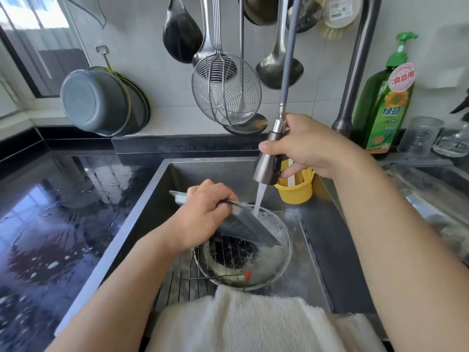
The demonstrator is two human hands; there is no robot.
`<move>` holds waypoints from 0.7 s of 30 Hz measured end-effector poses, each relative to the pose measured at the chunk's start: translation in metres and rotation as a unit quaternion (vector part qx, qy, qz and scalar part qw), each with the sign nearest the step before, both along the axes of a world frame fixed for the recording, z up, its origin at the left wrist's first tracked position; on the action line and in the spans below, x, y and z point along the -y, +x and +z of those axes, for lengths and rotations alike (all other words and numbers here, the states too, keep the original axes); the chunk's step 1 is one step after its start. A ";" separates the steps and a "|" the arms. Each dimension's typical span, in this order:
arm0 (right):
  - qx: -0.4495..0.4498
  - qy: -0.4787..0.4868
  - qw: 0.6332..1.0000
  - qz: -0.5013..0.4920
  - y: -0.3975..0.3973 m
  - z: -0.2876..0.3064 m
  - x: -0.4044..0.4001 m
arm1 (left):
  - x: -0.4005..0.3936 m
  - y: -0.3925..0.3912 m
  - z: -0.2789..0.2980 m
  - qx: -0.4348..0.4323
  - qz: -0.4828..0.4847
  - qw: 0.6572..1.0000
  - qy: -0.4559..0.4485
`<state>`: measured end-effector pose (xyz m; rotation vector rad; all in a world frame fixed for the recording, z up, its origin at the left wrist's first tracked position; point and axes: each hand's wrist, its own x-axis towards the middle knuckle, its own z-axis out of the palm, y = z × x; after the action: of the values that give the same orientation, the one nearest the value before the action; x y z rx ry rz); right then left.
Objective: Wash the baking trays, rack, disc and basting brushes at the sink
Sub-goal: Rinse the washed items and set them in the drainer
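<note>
A pale towel (253,318) hangs over the sink's (157,199) near rim. Beyond it a wire rack (187,275) lies in the basin under a round glass disc (274,265), with a red-tipped brush (247,275) on the disc. Above them, the left hand (203,219) has its fingers (218,196) curled round the edge of a tilted grey baking tray (248,229). Further back, the right hand (309,146) grips the pull-out spray head (269,158), thumb across it, water falling just beside the left fingers onto the tray.

Grey baking tray (250,231) tilted under water stream, above wire rack (189,278).
</note>
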<state>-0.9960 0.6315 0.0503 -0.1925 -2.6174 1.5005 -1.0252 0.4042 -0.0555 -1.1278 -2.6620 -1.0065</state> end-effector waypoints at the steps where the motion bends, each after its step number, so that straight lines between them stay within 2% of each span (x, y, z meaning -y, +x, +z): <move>1: 0.000 0.001 1.000 -0.002 0.000 0.000 0.000 | 0.000 -0.002 -0.002 -0.016 0.008 1.000 0.008; 3: -0.002 -0.002 1.000 -0.004 -0.001 0.000 -0.002 | 0.005 -0.005 -0.003 -0.067 0.001 0.998 0.000; 7: 0.003 -0.006 1.000 0.000 -0.001 -0.001 -0.003 | 0.020 -0.013 -0.005 -0.181 -0.023 0.979 -0.088; 10: 0.003 -0.011 1.000 0.002 0.001 0.000 -0.005 | 0.026 -0.011 0.006 -0.229 0.003 0.971 -0.074; 16: -0.012 -0.034 0.999 0.017 0.002 0.001 0.000 | 0.020 -0.015 0.005 -0.231 0.002 0.972 -0.040; 21: -0.045 -0.077 0.996 0.017 -0.002 -0.004 0.014 | 0.013 -0.023 -0.011 -0.255 -0.059 0.965 -0.029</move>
<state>-0.9981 0.6170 0.0459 -0.0926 -2.4495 1.6824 -1.0481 0.3908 -0.0669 -1.3511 -2.2442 -0.5518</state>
